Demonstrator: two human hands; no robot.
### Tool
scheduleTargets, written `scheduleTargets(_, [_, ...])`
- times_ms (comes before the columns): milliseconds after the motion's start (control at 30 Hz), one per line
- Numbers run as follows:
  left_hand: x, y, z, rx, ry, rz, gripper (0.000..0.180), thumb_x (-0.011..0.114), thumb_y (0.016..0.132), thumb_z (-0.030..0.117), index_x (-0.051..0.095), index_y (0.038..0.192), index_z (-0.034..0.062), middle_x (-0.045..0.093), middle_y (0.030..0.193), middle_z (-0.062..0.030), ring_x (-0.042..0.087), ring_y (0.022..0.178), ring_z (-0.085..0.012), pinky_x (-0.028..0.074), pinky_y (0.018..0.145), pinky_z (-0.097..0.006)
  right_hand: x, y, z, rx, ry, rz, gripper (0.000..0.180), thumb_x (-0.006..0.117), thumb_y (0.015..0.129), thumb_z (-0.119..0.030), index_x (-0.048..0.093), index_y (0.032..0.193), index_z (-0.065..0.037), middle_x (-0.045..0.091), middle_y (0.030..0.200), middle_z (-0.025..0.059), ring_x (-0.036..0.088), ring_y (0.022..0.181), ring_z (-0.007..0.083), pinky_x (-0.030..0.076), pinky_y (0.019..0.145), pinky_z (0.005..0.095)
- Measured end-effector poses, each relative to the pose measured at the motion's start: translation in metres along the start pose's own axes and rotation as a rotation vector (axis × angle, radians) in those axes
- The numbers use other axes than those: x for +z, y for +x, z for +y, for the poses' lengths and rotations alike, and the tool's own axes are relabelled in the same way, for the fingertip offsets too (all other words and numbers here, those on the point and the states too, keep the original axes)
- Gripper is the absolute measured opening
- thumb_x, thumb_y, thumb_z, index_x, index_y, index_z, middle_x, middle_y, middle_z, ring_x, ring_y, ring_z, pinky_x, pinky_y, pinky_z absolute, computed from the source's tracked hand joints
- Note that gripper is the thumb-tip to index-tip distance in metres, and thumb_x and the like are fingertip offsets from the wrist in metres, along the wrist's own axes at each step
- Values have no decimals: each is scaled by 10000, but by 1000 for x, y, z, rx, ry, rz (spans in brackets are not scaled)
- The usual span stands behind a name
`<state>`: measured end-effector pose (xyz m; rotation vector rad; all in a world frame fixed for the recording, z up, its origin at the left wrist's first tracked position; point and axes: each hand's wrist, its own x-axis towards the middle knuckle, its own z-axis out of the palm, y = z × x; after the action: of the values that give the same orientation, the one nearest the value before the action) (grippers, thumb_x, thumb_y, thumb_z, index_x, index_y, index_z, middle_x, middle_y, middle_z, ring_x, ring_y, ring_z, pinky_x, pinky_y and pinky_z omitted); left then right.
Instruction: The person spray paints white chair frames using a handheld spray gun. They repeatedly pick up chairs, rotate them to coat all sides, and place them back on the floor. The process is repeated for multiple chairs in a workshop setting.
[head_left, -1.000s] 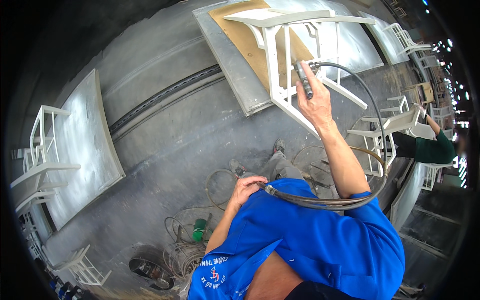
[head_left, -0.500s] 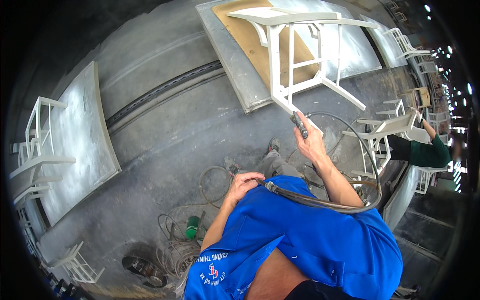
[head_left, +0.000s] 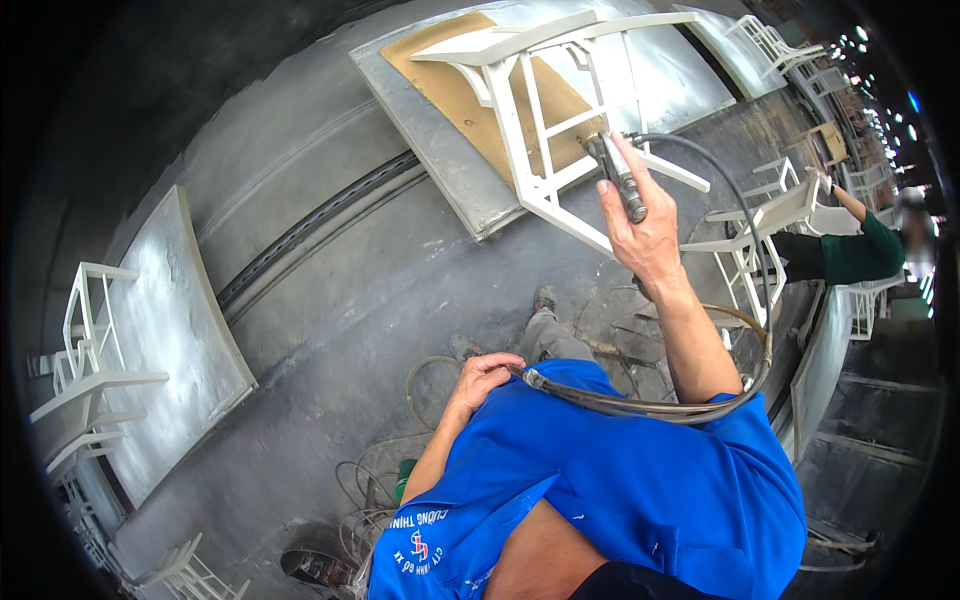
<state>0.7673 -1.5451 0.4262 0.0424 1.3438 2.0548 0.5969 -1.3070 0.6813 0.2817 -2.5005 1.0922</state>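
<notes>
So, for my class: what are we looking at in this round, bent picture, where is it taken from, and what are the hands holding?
The camera sits on a person's head and looks down; its wide lens bends straight edges. The blue shirt is the wearer's own. The right hand holds a spray tool in a closed grip near a white chair frame on a grey platform. The left hand holds the dark hose that feeds the tool. Another person in a green sleeve works at the right.

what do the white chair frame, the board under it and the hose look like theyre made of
Chair frame: probably wood under a flat white coat; square rails, matte even colour. Board: looks like brown fibreboard or plywood, bare and dull, lying on a grey dusty panel. Hose: dark rubber or plastic, bending freely, held by the left hand and running to the tool in the right hand.
</notes>
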Motion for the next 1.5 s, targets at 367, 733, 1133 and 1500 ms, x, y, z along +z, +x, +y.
scheduleTargets(367, [13, 14, 14, -12, 172, -147, 339, 630, 888, 163, 763, 1160, 10, 768, 1148, -119, 713, 1064, -223, 544, 953, -339, -37, -90, 12, 98, -146, -158, 589, 679, 926, -54, 528, 1493, -108, 705, 1159, 275, 697, 1083, 426, 548, 921, 418])
scheduleTargets(733, [22, 25, 15, -49, 153, -149, 338, 730, 933, 307, 780, 1143, 47, 785, 1032, -73, 706, 953, -149, 554, 862, -304, -62, -104, 10, 287, -42, -106, 562, 660, 958, -85, 515, 1502, -98, 689, 1265, 256, 680, 1182, 379, 516, 996, 390])
scheduleTargets(1133, [66, 67, 11, -164, 81, -118, 312, 710, 950, 234, 756, 1191, 41, 754, 1079, -38, 675, 951, -131, 543, 859, -288, -122, -12, 87, 475, 82, 162, 536, 669, 962, -195, 551, 1484, -173, 715, 1273, 184, 686, 1198, 273, 507, 1008, 352])
scheduleTargets(1500, [197, 208, 101, 46, 433, -838, 438, 682, 962, 311, 689, 1284, 15, 740, 1185, -137, 683, 1110, -255, 524, 958, -370, -242, -86, 215, 408, -387, 257, 623, 639, 979, -126, 442, 1568, -168, 691, 1256, 166, 659, 825, 170, 563, 826, 322])
